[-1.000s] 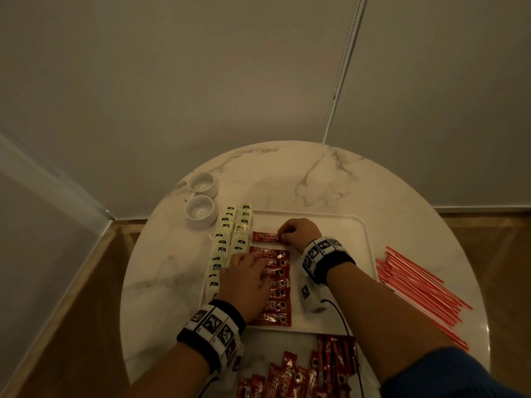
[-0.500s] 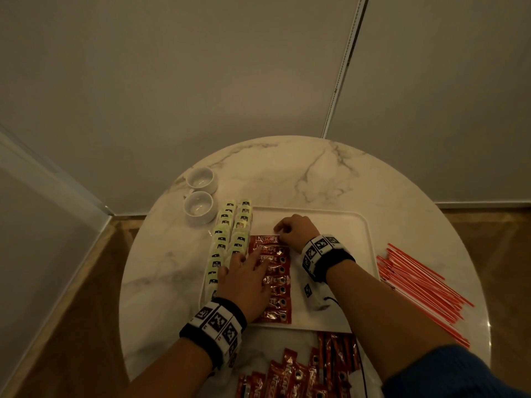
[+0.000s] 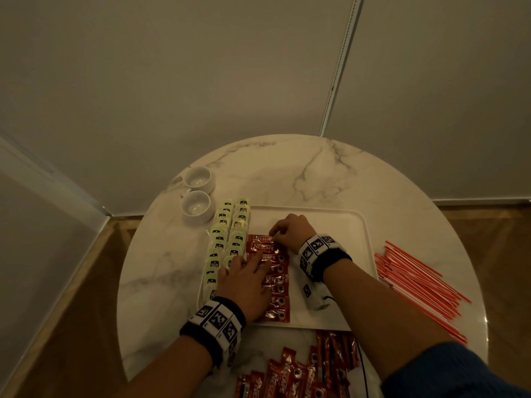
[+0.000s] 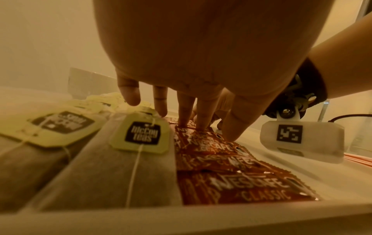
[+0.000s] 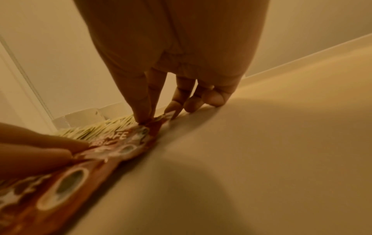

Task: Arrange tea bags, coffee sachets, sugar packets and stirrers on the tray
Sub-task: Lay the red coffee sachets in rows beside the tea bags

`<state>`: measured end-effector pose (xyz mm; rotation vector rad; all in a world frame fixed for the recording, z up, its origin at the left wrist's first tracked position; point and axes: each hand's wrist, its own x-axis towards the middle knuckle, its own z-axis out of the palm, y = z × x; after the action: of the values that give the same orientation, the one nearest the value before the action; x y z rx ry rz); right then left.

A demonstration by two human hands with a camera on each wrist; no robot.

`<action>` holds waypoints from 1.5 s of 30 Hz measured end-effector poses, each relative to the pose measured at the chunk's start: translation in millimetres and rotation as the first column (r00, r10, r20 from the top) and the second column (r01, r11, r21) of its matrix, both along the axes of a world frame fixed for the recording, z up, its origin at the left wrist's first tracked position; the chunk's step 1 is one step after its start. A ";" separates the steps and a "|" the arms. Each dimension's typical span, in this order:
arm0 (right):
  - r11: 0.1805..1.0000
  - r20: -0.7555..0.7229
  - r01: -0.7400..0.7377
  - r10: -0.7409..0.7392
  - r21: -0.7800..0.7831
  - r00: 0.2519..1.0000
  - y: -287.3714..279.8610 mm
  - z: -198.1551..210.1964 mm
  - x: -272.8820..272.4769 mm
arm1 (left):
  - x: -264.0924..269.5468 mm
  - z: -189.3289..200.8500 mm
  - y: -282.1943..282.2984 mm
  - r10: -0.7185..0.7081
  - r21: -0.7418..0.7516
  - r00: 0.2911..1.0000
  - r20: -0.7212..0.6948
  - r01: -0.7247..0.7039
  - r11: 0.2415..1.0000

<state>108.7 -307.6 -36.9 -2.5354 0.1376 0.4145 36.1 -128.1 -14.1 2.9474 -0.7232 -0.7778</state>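
Note:
A white tray (image 3: pixel 330 222) lies on the round marble table. Two columns of tea bags (image 3: pixel 230 239) with pale green tags fill its left side. Beside them runs a column of red coffee sachets (image 3: pixel 277 285). My left hand (image 3: pixel 250 268) lies flat on this column, its straight fingers (image 4: pixel 186 120) pressing the sachets down. My right hand (image 3: pixel 280 234) pinches the right end of the top coffee sachet (image 3: pixel 260 240) between thumb and forefinger (image 5: pixel 144 117), and that sachet overlaps the one below it. Red stirrers (image 3: pixel 416 280) lie on the table right of the tray.
Two small white cups (image 3: pixel 197 193) stand at the table's back left. A loose pile of coffee sachets (image 3: pixel 301 374) lies at the front edge, near my arms. The tray's right half (image 5: pixel 281 143) is bare. Walls close in behind the table.
The top sachet lay apart from the column; my right hand has drawn it back against the others. My left fingers have slid forward along the column.

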 end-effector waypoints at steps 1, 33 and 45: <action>1.000 -0.003 -0.002 0.002 0.000 1.000 -0.2 -0.2 -0.2 | -0.2 0.2 0.1 -0.001 -0.002 1.000 0.000 0.001 1.000; 0.586 -0.119 -0.767 0.769 -0.263 0.628 67.8 9.8 -238.8 | -105.1 39.4 66.7 -0.163 -0.018 0.891 -0.424 0.171 0.985; 0.590 -0.187 -0.712 0.705 -0.381 0.684 59.8 20.8 -232.8 | -116.7 14.0 54.4 -0.078 -0.113 0.913 -0.400 0.036 0.993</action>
<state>-124.2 -247.9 -16.1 -2.9333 -0.9354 0.7803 -80.6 -73.7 -0.1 2.5541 -0.7858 -1.2611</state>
